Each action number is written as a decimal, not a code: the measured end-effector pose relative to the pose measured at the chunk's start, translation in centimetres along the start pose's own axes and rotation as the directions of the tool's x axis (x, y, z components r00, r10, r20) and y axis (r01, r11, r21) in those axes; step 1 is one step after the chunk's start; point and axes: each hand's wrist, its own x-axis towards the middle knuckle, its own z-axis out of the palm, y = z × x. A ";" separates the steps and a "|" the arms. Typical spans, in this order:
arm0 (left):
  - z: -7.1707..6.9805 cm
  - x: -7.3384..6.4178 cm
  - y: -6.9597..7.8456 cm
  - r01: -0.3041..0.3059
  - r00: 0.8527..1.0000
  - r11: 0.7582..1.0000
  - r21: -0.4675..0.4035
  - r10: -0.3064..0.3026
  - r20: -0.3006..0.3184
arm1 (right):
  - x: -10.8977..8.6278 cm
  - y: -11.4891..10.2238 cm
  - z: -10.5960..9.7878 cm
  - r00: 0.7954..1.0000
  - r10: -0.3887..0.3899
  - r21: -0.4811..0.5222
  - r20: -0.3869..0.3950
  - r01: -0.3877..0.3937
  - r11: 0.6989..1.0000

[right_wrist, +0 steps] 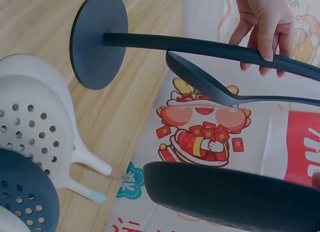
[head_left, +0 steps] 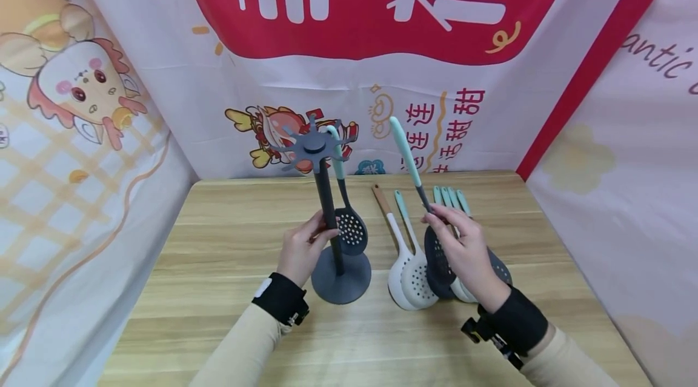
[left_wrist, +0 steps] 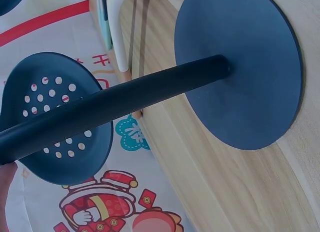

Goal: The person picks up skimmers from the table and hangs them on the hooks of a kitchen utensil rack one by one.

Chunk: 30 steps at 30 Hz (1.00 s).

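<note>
Nearest my right-wrist camera is a mint-handled utensil [right_wrist: 230,197], its dark head seen almost edge-on, so I can't tell whether it has holes. On my head feed the right hand [head_left: 462,244] pinches its neck, handle aimed at 11 o'clock; with only a pinch, I judge, the head could twist or slip. At 9 o'clock from it stands the rack [head_left: 325,190], its post gripped by the left hand [head_left: 305,244]. A holed spoon [head_left: 351,231] hangs on the rack's 3 o'clock side; a low swing from the right hand would likely knock it loose, and a bump at the hooked top [head_left: 314,145] could tip everything if the left grip slackened. From the round base [head_left: 351,290], at 3 o'clock, a brown-handled white utensil [head_left: 400,287] and white skimmer [head_left: 417,284] overlap; dragging the held head across might scatter them. Four mint handles [head_left: 454,198] crowd together at 2 o'clock, easy to snag. Printed cloth [head_left: 354,42] backs the table [head_left: 207,254] at 12 o'clock.
</note>
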 end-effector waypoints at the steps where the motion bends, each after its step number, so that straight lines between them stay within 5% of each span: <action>1: 0.1 0.0 0.0 0.002 1.000 1.000 0.000 -0.002 0.000 | 0.0 -0.1 0.0 1.000 0.001 -0.006 0.000 -0.001 1.000; 14: 0.3 -0.1 0.1 -0.008 1.000 1.000 0.000 0.008 -0.014 | 0.0 -0.8 0.9 0.997 -0.081 -0.014 -0.005 0.081 0.997; 21: -0.1 0.0 -0.3 -0.043 0.996 0.998 0.051 0.039 0.079 | 0.4 -1.1 1.3 0.995 -0.101 -0.022 0.012 0.101 0.995; 30: -0.5 0.0 -0.6 -0.031 0.977 1.000 -0.003 0.031 0.209 | 0.6 -1.2 1.6 0.994 -0.112 -0.027 0.021 0.112 0.993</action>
